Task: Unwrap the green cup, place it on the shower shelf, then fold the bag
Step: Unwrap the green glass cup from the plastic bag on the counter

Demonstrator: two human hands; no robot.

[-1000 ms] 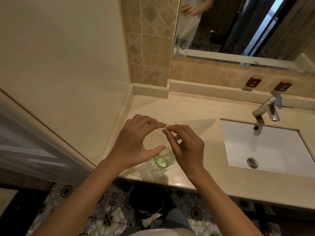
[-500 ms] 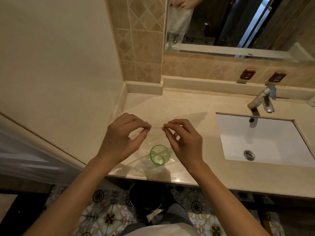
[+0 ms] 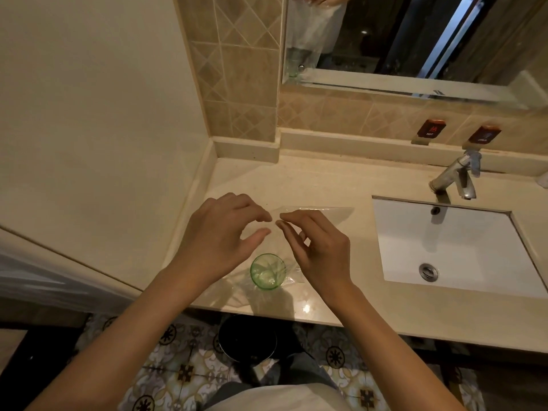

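Note:
A small green glass cup (image 3: 267,272) stands upright on the beige counter (image 3: 311,185), near its front edge, inside a clear plastic bag (image 3: 323,213). The bag's upper edge is lifted above the cup. My right hand (image 3: 318,253) pinches that edge between thumb and forefinger. My left hand (image 3: 221,238) is beside it with its fingertips at the bag's edge. Its thumb is held a little apart from the fingers. Both hands hover just behind the cup.
A white sink (image 3: 450,247) with a metal tap (image 3: 455,179) is set in the counter to the right. A mirror (image 3: 415,37) hangs above the tiled back wall. A plain wall (image 3: 98,120) closes the left side. A dark bin (image 3: 247,338) stands on the patterned floor under the counter.
The left thumb has come away from the fingers it was pinched against half a second ago. Both hands stay at the bag's upper edge. The view has tilted down slightly.

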